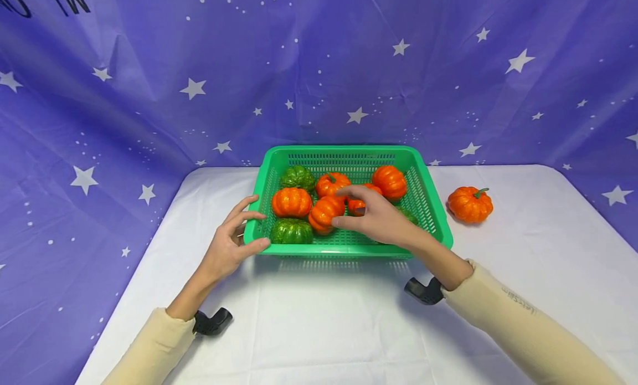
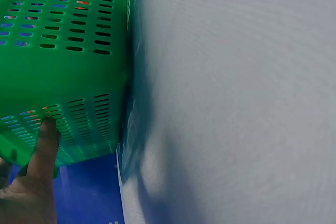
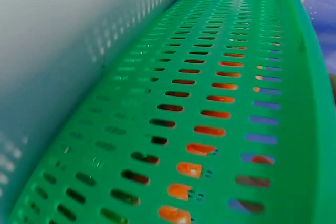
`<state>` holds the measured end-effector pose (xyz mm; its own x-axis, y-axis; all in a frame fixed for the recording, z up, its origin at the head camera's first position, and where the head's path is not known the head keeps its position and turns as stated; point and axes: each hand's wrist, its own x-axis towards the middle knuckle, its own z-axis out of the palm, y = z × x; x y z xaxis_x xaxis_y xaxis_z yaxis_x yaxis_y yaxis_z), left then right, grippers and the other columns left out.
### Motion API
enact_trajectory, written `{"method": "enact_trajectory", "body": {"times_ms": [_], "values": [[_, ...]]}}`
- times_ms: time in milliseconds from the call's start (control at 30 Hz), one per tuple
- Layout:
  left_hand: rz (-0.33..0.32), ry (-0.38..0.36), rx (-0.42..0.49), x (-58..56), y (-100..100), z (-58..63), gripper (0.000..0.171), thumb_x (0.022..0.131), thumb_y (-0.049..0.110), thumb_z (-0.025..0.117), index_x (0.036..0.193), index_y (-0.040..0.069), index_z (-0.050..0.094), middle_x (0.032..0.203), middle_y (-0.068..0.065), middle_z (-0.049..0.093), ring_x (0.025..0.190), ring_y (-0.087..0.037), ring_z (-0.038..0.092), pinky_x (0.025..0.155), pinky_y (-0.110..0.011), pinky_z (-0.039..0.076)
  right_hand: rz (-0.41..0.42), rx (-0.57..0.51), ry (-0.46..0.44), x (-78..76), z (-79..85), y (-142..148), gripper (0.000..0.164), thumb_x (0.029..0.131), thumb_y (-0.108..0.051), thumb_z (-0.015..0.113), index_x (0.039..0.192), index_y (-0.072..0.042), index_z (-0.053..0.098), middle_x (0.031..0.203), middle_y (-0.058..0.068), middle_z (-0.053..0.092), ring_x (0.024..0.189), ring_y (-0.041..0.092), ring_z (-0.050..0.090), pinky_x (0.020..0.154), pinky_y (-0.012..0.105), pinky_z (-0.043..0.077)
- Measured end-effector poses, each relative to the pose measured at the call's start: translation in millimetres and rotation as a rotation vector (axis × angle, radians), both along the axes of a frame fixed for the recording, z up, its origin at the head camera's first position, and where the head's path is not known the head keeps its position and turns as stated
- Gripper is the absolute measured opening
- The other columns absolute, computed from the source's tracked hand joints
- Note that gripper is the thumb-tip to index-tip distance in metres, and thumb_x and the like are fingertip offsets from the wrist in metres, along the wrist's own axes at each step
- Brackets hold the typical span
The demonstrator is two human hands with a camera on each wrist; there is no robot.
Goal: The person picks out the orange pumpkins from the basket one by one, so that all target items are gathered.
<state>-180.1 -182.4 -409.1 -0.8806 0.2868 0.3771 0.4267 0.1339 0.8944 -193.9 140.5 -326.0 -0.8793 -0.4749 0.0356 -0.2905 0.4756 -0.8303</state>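
A green plastic basket [image 1: 344, 249] with slotted walls holds several small orange and green pumpkins. My left hand [image 1: 229, 241] holds its left end, thumb at the near corner and fingers over the rim; in the left wrist view a finger [image 2: 46, 145] lies against the outer wall. Inside the basket, my right hand [image 1: 374, 213] hovers with thumb and index finger apart. Its thumb tip is right at the edge of an orange pumpkin [image 1: 325, 214]. Another orange pumpkin [image 1: 356, 208] shows between thumb and index finger. The right wrist view has the basket's slotted long wall [image 3: 210, 77], the right hand's fingers hidden.
One orange pumpkin [image 1: 470, 204] with a green stem sits on the white tablecloth [image 1: 319, 318], right of the basket. Behind the table hangs a purple cloth [image 1: 319, 69] with white stars. Green pumpkins [image 1: 292, 231] lie at the basket's left side.
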Motion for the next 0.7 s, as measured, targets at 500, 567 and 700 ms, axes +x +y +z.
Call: {"method": "enact_trajectory", "body": {"times_ms": [500, 567, 700], "values": [[-0.025, 0.014, 0.040, -0.4, 2.4, -4.2, 0.037, 0.085, -0.008, 0.067, 0.121, -0.012, 0.056, 0.159, -0.005, 0.027, 0.101, -0.020, 0.055, 0.047, -0.027, 0.033, -0.035, 0.059, -0.011, -19.3, -18.0, -22.4, 0.065, 0.087, -0.020, 0.075, 0.142, 0.000, 0.047, 0.144, 0.014, 0.048, 0.132, 0.032, 0.044, 0.106, 0.051, 0.036], [-0.027, 0.015, 0.053, 0.3, 2.3, -4.4, 0.038, 0.085, -0.009, 0.066, 0.120, -0.014, 0.055, 0.159, -0.006, 0.027, 0.106, -0.021, 0.055, 0.046, -0.027, 0.032, -0.020, 0.085, -0.010, -20.9, -19.6, -23.6, 0.068, 0.088, -0.020, 0.074, 0.146, 0.000, 0.043, 0.146, 0.014, 0.046, 0.133, 0.032, 0.043, 0.106, 0.050, 0.036], [-0.025, 0.011, 0.063, 0.8, 2.7, -4.1, 0.038, 0.085, -0.010, 0.066, 0.120, -0.015, 0.054, 0.159, -0.007, 0.026, 0.113, -0.022, 0.054, 0.046, -0.027, 0.032, 0.003, 0.140, 0.005, -22.2, -20.7, -25.5, 0.067, 0.090, -0.021, 0.073, 0.147, -0.001, 0.044, 0.146, 0.012, 0.048, 0.133, 0.031, 0.045, 0.106, 0.048, 0.037]]}}
